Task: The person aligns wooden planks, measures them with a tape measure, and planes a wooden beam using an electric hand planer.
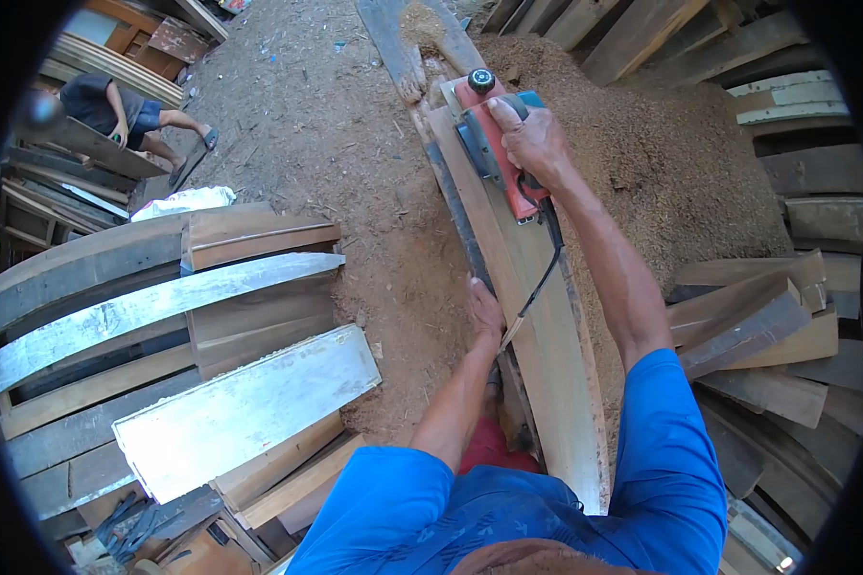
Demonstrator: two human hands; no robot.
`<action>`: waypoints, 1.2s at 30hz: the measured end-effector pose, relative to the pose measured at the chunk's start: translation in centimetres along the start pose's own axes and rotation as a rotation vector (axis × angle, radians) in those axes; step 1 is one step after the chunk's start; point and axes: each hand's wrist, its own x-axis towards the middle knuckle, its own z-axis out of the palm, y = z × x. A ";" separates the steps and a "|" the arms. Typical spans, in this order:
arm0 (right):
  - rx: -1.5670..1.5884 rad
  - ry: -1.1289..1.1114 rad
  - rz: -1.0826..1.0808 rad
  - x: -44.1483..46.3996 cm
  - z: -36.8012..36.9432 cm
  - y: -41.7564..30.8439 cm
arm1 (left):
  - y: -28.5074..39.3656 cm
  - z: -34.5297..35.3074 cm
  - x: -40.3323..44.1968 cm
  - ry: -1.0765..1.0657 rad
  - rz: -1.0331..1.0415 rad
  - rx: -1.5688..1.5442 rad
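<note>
A red and black electric planer [494,144] rests on the far end of a long, light brown board [532,335]. My right hand [530,144] is wrapped round the planer's rear handle. A black cable [553,254] runs back from the tool over the board. My left hand [484,309] is at the board's left edge, about midway along it, and touches the edge or the cable beside it; its fingers are partly hidden. Beneath the board lies a darker timber support [451,196].
Stacked planks [153,307] and a white board [249,412] lie on the left. A sawdust heap [671,182] and more planks [748,326] are on the right. Another person [125,115] is bent over timber at the upper left.
</note>
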 end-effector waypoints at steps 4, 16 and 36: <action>0.018 -0.038 0.035 1.7 0.1 -1.2 | -0.4 0.5 -0.3 0.025 0.062 -0.002; 0.043 -0.055 0.054 10.9 2.3 -2.7 | -0.2 -0.2 -0.6 0.013 0.019 -0.001; 0.787 0.354 0.517 -41.2 -12.1 7.9 | 1.9 -0.1 0.8 -0.004 -0.139 -0.034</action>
